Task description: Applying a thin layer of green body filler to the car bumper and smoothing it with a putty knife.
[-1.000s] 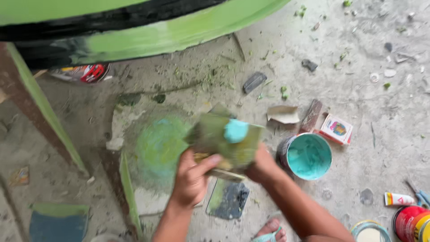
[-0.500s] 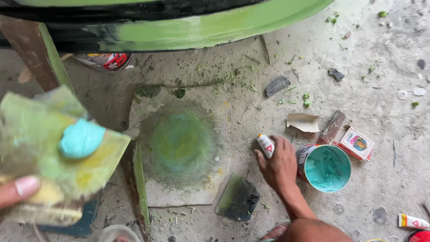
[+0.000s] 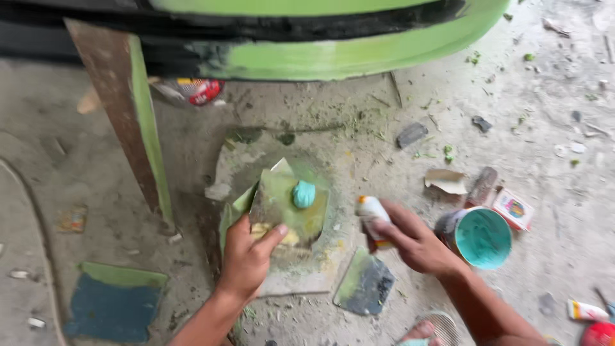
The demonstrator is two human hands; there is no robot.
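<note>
Dusty concrete floor (image 3: 307, 115), teal paint can (image 3: 482, 237) (open) beside right hand (image 3: 410, 240)

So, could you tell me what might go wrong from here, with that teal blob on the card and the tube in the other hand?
The left hand holds the smeared card tilted, so the teal blob may slide off onto the dirty floor. The right hand grips the small tube close to the open can of teal paste; a careless elbow or wrist could tip it.
</note>
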